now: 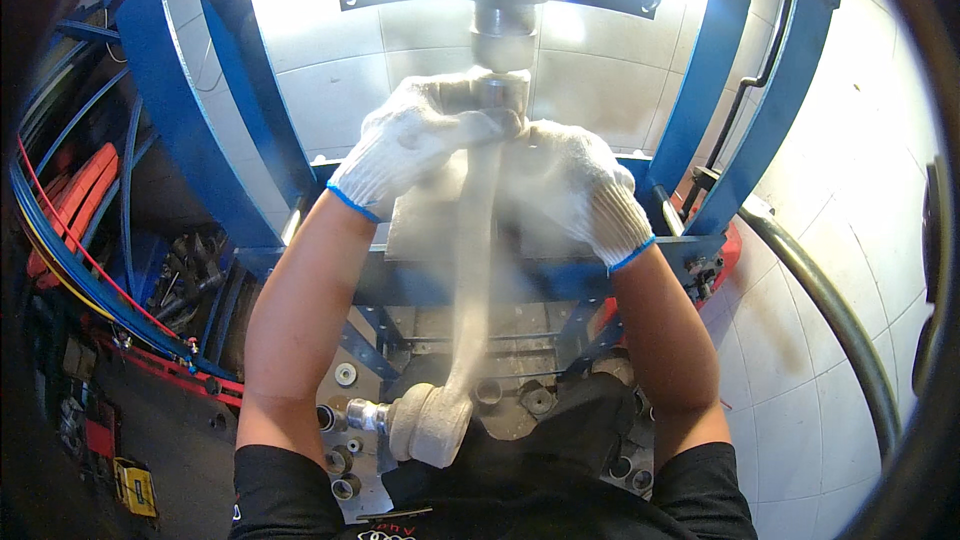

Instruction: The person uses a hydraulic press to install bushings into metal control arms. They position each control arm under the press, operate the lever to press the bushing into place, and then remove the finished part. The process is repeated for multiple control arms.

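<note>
My left hand (410, 140), in a white knitted glove with a blue cuff, is closed around the upper end of a grey metal suspension control arm (474, 270). From the other side my right hand (585, 180), gloved alike, grips the same end; haze in the picture blurs its fingers. A short metal sleeve (498, 92) sits between my hands, right below the press ram (503, 35). The control arm slants down toward me, and its wide lower end carries a ball joint (368, 415) pointing left. What bears the upper end from below is hidden.
A blue press frame (255, 90) stands on both sides, with a cross beam (560, 278) beneath my hands. Several round metal sleeves (345, 485) lie low down. Coiled hoses (60, 250) hang at left. A thick black hose (830, 290) curves along the tiled right side.
</note>
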Demonstrator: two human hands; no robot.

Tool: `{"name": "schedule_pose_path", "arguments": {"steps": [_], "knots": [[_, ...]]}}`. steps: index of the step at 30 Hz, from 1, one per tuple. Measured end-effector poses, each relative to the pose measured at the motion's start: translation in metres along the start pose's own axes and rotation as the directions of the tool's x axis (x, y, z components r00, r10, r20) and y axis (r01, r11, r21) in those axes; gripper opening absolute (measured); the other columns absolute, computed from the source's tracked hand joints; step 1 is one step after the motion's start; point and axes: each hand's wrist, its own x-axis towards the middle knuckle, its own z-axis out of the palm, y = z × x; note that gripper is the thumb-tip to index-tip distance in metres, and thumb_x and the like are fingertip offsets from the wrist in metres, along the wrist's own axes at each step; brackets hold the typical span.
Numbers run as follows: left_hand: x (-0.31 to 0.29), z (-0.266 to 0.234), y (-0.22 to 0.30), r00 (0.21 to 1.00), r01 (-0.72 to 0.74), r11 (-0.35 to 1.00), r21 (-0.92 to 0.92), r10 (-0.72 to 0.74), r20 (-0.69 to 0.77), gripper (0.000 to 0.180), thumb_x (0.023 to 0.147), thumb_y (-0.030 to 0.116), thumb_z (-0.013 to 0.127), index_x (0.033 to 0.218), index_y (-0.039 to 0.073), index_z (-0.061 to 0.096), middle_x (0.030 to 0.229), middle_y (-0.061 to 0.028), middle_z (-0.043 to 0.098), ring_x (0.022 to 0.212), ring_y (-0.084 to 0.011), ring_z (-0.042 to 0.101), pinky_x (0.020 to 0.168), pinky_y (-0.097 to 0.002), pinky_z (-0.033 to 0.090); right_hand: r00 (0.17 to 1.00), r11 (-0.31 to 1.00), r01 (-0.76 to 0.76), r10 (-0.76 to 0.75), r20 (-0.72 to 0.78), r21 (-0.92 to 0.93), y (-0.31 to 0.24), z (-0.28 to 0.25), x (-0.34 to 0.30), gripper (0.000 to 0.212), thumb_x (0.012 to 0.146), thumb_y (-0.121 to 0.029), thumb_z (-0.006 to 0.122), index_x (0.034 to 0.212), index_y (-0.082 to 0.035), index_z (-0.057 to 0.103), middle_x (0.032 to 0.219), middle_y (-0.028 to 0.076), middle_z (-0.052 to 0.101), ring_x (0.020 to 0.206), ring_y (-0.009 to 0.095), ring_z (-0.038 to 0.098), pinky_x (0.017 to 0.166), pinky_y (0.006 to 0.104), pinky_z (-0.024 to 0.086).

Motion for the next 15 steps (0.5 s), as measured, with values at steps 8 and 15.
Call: {"name": "schedule_pose_path", "arguments": {"steps": [8,15], "knots": [[0.003,0.007,0.004,0.997,0.078,0.997,-0.01,-0.078,-0.024,0.048,0.078,0.03,0.089,0.115,0.002,0.075,0.101,-0.0131,0.076,0.087,-0.0203,0.074,0.077,-0.0363,0.063,0.999,0.986,-0.011,0.017,0.034,-0.168,-0.008,-0.013,-0.002,0.04,0.083,-0.036,0.072,0.115,-0.012,0.075,0.109,0.016,0.075,0.102,0.033,0.071,0.093,0.0413,0.056],[0.0,0.004,0.003,0.998,0.061,0.998,0.003,-0.061,-0.03,0.048,0.08,0.029,0.088,0.116,0.002,0.074,0.102,-0.0125,0.076,0.088,-0.0196,0.073,0.077,-0.0335,0.063,0.998,0.963,-0.044,0.056,0.04,-0.266,-0.019,-0.009,0.001,0.038,0.084,-0.036,0.069,0.112,-0.011,0.075,0.108,0.018,0.074,0.103,0.035,0.07,0.093,0.0429,0.055]]}}
